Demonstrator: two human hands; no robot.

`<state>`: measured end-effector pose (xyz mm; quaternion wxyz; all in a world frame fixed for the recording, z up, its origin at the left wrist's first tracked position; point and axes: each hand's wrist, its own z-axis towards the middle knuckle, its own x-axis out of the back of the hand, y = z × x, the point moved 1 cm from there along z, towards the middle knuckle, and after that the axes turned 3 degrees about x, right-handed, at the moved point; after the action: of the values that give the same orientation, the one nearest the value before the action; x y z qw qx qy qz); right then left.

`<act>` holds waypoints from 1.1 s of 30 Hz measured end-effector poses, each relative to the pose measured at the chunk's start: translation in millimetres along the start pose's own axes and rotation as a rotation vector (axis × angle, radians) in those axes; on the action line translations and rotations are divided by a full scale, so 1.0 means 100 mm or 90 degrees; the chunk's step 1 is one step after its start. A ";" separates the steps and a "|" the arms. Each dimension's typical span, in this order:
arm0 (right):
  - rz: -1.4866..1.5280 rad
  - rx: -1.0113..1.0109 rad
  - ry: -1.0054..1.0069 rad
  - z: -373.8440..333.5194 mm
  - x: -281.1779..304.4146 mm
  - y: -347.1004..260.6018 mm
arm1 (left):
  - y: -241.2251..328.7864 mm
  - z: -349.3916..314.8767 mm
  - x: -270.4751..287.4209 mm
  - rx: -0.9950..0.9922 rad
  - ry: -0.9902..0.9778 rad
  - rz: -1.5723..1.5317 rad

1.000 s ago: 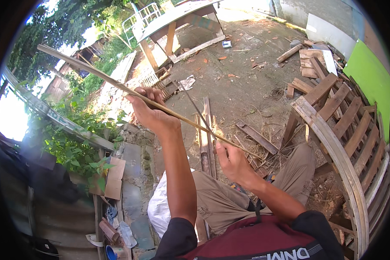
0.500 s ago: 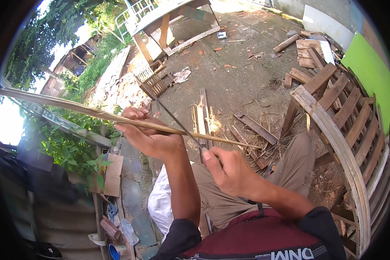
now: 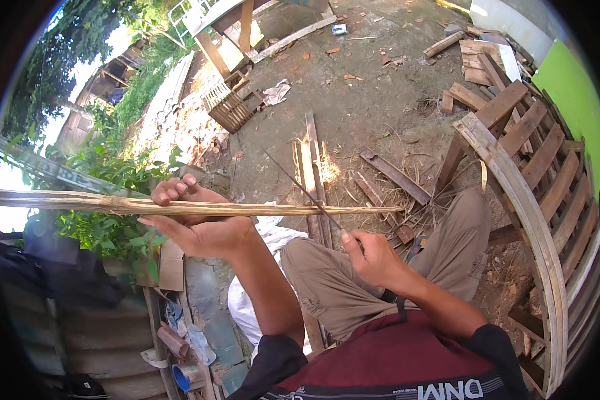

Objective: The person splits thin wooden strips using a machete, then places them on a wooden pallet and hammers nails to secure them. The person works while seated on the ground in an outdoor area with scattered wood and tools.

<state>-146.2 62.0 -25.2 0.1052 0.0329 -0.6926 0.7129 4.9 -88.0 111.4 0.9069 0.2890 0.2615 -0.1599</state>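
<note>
My left hand (image 3: 197,217) is wrapped round a long split bamboo pole (image 3: 133,205), palm up, with the thumb and fingers at its sides. The pole lies nearly level across my front, thick at the left and tapering to a thin tip at the right. In my right hand (image 3: 373,257) is the handle of a knife with a long, thin dark blade (image 3: 293,180). That blade slants up and left and crosses the pole near its thin end; whether it bites into the bamboo I cannot tell.
A slatted wooden frame (image 3: 543,160) stands close on my right. Brown wood strips (image 3: 397,175) and shavings lie on the ground ahead. Farther off are a slatted crate (image 3: 227,110) and a table. Leafy plants (image 3: 100,233) and a blue-lined cup (image 3: 187,377) are on the left.
The pole has swung from slanting to nearly level. My left hand has shifted left with it, and my right hand with the knife has moved right and slightly down, toward the thin end.
</note>
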 end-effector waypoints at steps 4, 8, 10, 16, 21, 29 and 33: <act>0.024 0.049 -0.031 -0.01 0.00 -0.31 | -0.01 -0.01 -0.06 -0.013 0.002 0.001; 0.021 0.045 0.001 -0.01 0.00 0.28 | 0.00 0.05 -0.08 -0.015 0.033 0.026; 0.002 -0.016 0.000 0.04 0.04 0.36 | -0.03 0.06 0.01 -0.005 0.044 0.055; 0.022 0.101 -0.019 0.00 -0.11 -0.11 | -0.12 0.03 -0.01 0.030 0.024 0.060; -0.035 -0.095 -0.020 0.09 -0.02 0.55 | -0.07 0.04 0.06 0.023 0.016 0.132; -0.027 -0.135 0.032 0.20 -0.02 1.29 | -0.21 0.13 0.01 0.053 0.081 0.135; -0.040 -0.099 -0.035 0.24 0.00 0.54 | -0.28 0.18 0.07 0.054 0.047 0.118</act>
<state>-158.9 37.1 -76.9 0.1109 0.0659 -0.7470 0.6522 5.0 -121.8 108.2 0.8944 0.3561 0.2599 -0.0753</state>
